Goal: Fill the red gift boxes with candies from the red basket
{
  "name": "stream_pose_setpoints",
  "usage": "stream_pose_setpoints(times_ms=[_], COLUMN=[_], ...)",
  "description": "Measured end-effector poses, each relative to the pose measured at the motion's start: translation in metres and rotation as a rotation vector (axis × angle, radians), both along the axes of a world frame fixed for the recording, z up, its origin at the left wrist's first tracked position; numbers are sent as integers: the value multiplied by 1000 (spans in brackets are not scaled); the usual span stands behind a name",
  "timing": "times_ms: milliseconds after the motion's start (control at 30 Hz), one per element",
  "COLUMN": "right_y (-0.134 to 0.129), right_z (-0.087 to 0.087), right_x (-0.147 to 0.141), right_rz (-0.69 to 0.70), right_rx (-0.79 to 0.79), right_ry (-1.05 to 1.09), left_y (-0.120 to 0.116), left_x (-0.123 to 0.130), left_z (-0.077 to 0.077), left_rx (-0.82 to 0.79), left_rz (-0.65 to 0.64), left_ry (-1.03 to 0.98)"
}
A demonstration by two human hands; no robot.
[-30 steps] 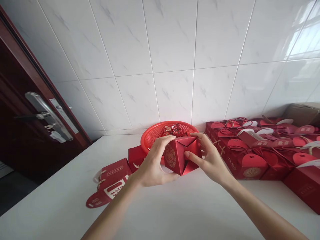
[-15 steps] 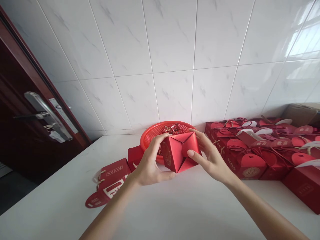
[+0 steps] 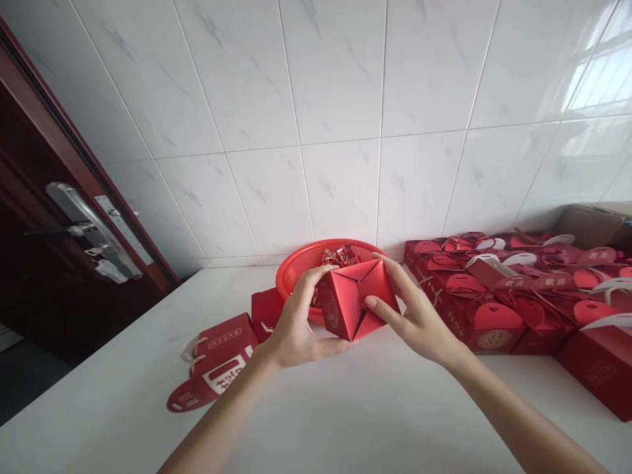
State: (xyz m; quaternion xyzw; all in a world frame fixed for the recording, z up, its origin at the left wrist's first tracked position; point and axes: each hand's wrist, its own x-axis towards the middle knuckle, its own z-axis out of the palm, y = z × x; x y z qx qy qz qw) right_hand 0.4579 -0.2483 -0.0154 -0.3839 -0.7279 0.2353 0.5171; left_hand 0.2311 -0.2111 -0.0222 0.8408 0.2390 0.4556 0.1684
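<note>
A red cardboard gift box [image 3: 353,296] is held tilted above the white counter, its side with interlocked folded flaps facing me. My left hand [image 3: 299,326] grips its left side, thumb below and fingers over the top edge. On the right side, my right hand [image 3: 412,309] holds it, with the thumb lying on the folded flaps. Just behind the box, a red plastic basket [image 3: 291,266] stands against the wall with small wrapped sweets [image 3: 336,257] inside. The box and my hands hide part of the basket.
Rows of red gift boxes [image 3: 494,322] fill the counter's right side, with a brown carton [image 3: 592,227] at the far right. Left of my hands lie a flattened red box [image 3: 222,355] with rope handles and another red box [image 3: 266,309]. A door [image 3: 64,197] is at far left.
My right thumb has slid slightly to the left over the flaps, and the box is turned a little. Both hands keep their hold on it.
</note>
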Motion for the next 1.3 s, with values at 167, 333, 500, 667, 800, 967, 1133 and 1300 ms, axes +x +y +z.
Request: stream_pose_setpoints(times_ms=[167, 333, 500, 667, 800, 967, 1133, 1300], right_y=[-3, -6, -3, -1, -2, -3, -3, 1], right_z=[3, 8, 9, 8, 7, 6, 6, 5], right_x=[-2, 5, 15, 14, 14, 14, 14, 16], right_rz=[-27, 131, 233, 229, 208, 220, 191, 199], right_rx=[3, -29, -157, -193, -151, -150, -116, -130], right_ry=[2, 36, 128, 143, 117, 137, 110, 98], left_y=[-3, -5, -3, -6, -10, -10, -7, -7], left_x=[2, 3, 1, 3, 5, 5, 11, 15], left_z=[0, 3, 0, 0, 4, 4, -5, -6], left_rx=[-18, -75, -38, -87, -148, -220, -103, -99], left_rz=[28, 15, 28, 0, -4, -97, -16, 79], left_ry=[-8, -27, 14, -4, -32, -73, -105, -80])
